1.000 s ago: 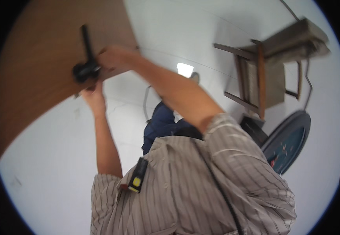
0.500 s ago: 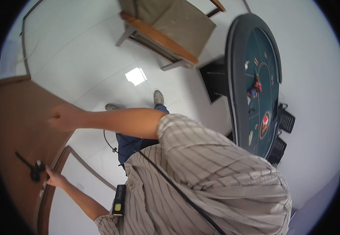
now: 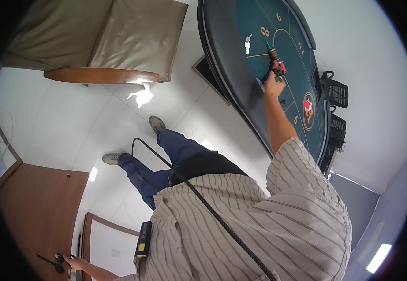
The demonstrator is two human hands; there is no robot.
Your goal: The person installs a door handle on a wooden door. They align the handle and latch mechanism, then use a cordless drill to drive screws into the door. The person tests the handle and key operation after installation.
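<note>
My right hand point(image 3: 273, 87) reaches over the green table and closes around the handle of a red and black cordless drill point(image 3: 278, 68). A greenish bit point(image 3: 267, 44) sticks out of the drill's chuck, pointing away from me. Beside the bit lies a bunch of silver keys point(image 3: 247, 45). Low on the left, my left hand point(image 3: 76, 264) is at the edge of a brown wooden door point(image 3: 44, 206), its fingertips curled over the edge close to the black door handle point(image 3: 49, 260). The far side of those fingers is partly hidden.
The table's padded black rim point(image 3: 217, 51) curves between my legs and the drill. An olive armchair point(image 3: 133, 37) with a wooden armrest stands ahead on the left. Black chairs point(image 3: 337, 93) line the table's far side. A black cable point(image 3: 198, 201) runs across my shirt.
My right arm has swung from over the door on the left to the table on the right, and the hand has taken hold of the drill. My left hand stays by the door handle.
</note>
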